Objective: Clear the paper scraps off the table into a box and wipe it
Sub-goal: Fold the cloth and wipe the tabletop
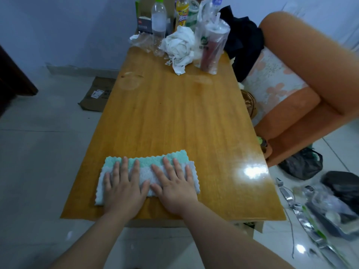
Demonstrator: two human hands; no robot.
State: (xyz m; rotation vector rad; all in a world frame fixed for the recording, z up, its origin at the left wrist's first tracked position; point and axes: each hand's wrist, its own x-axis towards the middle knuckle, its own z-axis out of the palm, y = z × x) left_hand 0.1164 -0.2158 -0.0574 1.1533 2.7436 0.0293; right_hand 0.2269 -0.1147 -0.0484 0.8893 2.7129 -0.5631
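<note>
A folded cleaning cloth [146,172], green on its far strip and pale grey nearer me, lies flat near the front edge of the wooden table [174,113]. My left hand [123,188] presses down on the cloth's left half with fingers spread. My right hand [172,186] lies flat on its right half, fingers spread too. A crumpled heap of white paper [179,47] sits at the table's far end. A cardboard box [145,8] stands behind the bottles at the far edge, mostly hidden.
At the far end stand a clear plastic bottle [158,26], a yellow drink bottle [181,12] and a bagged cup with a straw [211,47]. An orange armchair [303,78] flanks the right side. Flattened cardboard [97,94] lies on the floor left; clutter [330,206] lies right.
</note>
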